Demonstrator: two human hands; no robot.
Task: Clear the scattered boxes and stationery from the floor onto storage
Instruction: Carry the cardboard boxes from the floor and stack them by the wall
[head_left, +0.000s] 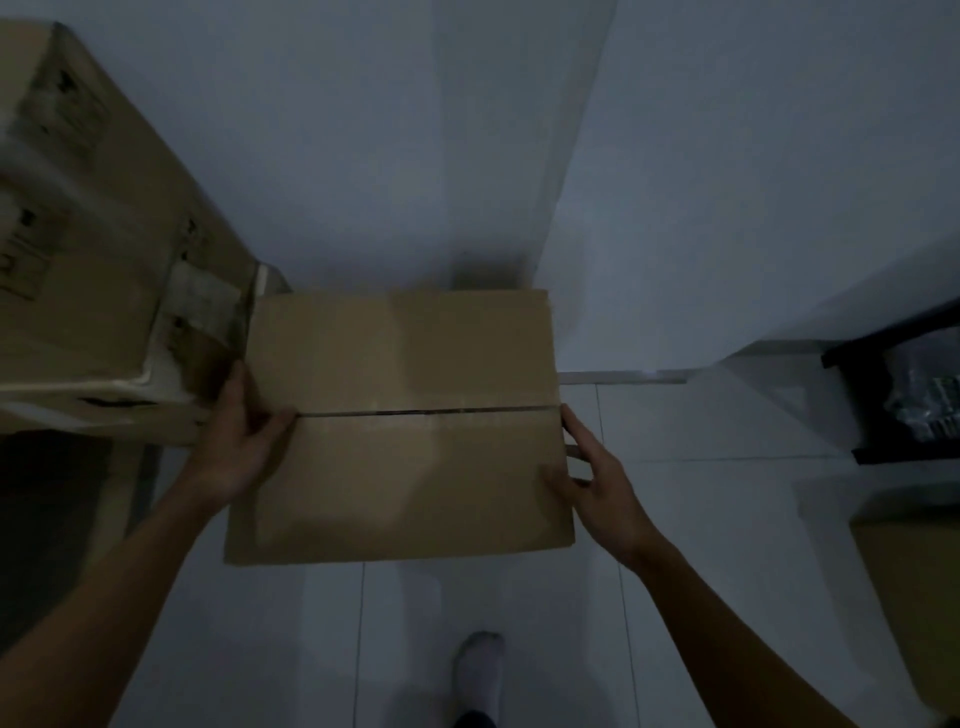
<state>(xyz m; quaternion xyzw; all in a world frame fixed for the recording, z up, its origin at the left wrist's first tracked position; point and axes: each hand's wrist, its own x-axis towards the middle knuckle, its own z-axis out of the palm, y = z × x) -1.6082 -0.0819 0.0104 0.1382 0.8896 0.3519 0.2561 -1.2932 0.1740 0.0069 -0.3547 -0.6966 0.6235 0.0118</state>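
A brown cardboard box (400, 426) with closed top flaps fills the middle of the head view, held above the pale tiled floor in front of a wall corner. My left hand (239, 436) grips its left side, thumb resting on the top near the flap seam. My right hand (597, 483) clasps its right side, thumb on the top face and fingers down the edge. The box's underside and lower walls are hidden.
A large taped cardboard box (93, 249) stands at the left, touching or nearly touching the held box. A black shelf or stand (883, 395) with wrapped items sits at the right. Another cardboard box (914, 597) shows at the lower right. My socked foot (480, 670) is below.
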